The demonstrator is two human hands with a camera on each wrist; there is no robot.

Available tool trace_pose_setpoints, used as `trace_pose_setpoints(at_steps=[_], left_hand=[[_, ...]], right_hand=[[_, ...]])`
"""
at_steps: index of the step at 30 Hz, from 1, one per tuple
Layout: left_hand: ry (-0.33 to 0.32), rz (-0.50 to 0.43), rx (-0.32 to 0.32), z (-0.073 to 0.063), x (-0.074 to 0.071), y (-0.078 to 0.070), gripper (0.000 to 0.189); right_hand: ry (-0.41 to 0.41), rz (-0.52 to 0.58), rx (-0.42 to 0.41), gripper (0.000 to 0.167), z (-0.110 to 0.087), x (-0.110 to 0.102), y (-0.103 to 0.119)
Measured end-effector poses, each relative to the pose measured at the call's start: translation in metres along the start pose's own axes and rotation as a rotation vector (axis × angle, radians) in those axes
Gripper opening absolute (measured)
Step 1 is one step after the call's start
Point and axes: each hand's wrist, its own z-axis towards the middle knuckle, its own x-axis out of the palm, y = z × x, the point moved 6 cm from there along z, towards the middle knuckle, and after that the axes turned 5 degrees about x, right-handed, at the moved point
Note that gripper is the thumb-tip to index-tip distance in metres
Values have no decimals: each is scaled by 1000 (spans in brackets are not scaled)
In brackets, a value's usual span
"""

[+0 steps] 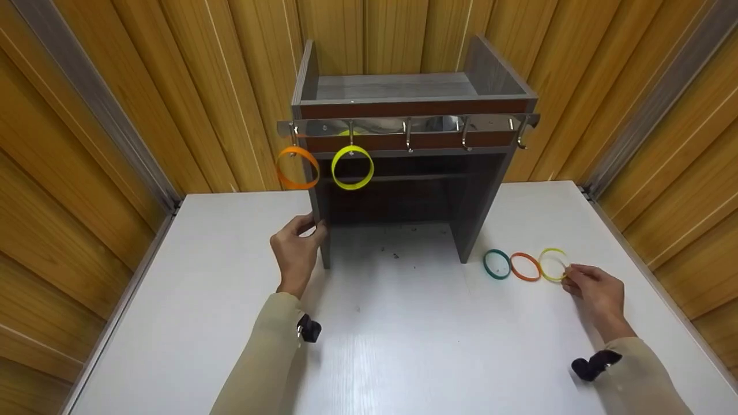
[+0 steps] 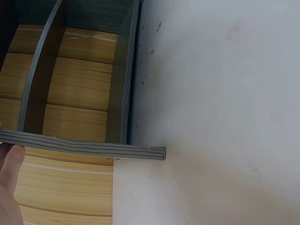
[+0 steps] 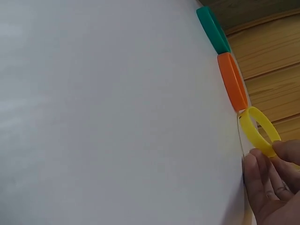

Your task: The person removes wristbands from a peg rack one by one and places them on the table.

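Note:
My left hand (image 1: 295, 251) grips the front edge of the left side panel (image 1: 321, 242) of a grey wooden shelf. In the left wrist view, only a thumb and part of the hand show beside that panel. Over at the right, my right hand (image 1: 599, 291) pinches the near edge of a yellow silicone wristband (image 3: 255, 136) between thumb and fingers. The band is tilted, its far side close to the table. Next to it an orange wristband (image 3: 230, 82) and a green wristband (image 3: 212, 30) lie in a row.
Across the shelf's front runs a metal rail (image 1: 380, 127) with several hooks. From its two leftmost hooks hang an orange band (image 1: 298, 186) and a yellow band (image 1: 353, 187). Wood-patterned walls (image 1: 248, 86) enclose the white table (image 1: 398, 334) at the back and sides.

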Motion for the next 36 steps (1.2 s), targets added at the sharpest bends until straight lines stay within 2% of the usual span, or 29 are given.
trace_pose_setpoints(at_steps=[6, 13, 18, 24, 32, 36], left_hand=[[-8, -3, 4, 0, 0, 0, 15], [-3, -6, 0, -1, -1, -1, 16], [-17, -11, 14, -1, -2, -2, 16], [-4, -6, 18, -1, -1, -2, 17], [-5, -18, 27, 0, 0, -1, 17], [0, -18, 26, 0, -1, -1, 17]], right_hand=[[-34, -227, -66, 45, 0, 1, 2], [-74, -449, -89, 49, -2, 0, 1], [-107, -487, -139, 46, -4, 1, 6], [-165, -496, -168, 46, -9, 1, 15], [-139, -518, -358, 54, -18, 27, 50], [-98, -511, -438, 57, -27, 46, 68]])
